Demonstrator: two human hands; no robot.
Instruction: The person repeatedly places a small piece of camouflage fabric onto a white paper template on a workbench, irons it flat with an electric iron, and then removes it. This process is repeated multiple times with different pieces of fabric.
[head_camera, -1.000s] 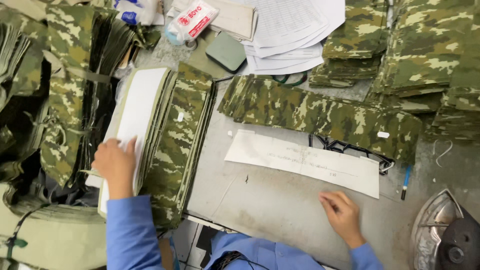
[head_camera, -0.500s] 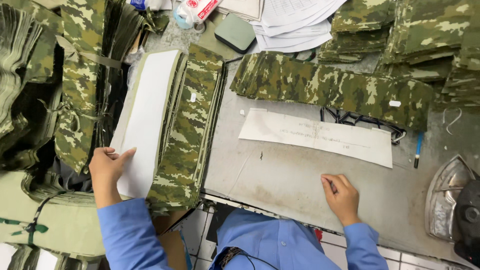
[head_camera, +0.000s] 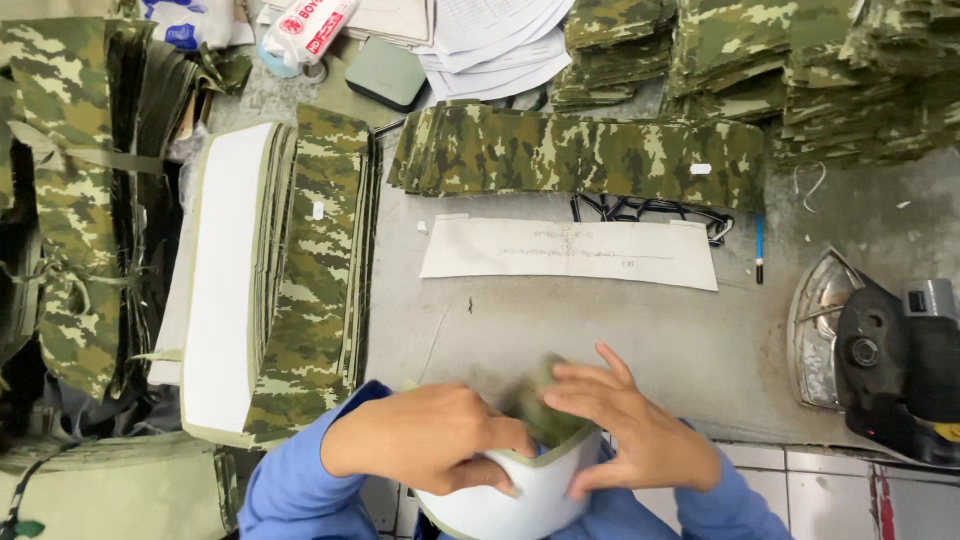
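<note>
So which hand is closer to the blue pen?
Right. The right hand sits below-left of the blue pen; the left hand is farther left, both holding one fabric piece.

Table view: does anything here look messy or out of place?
Mostly tidy. The paper sheets at the top are fanned out unevenly, and a black cord lies tangled under the camouflage strip stack. Both hands hold a white-lined fabric piece.

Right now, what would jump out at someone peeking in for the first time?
Both hands, the left hand and the right hand, hold a white-lined fabric piece at the bottom edge. Behind them on the grey table lies a long paper pattern, with camouflage stacks behind it. At far right sits an iron.
</note>
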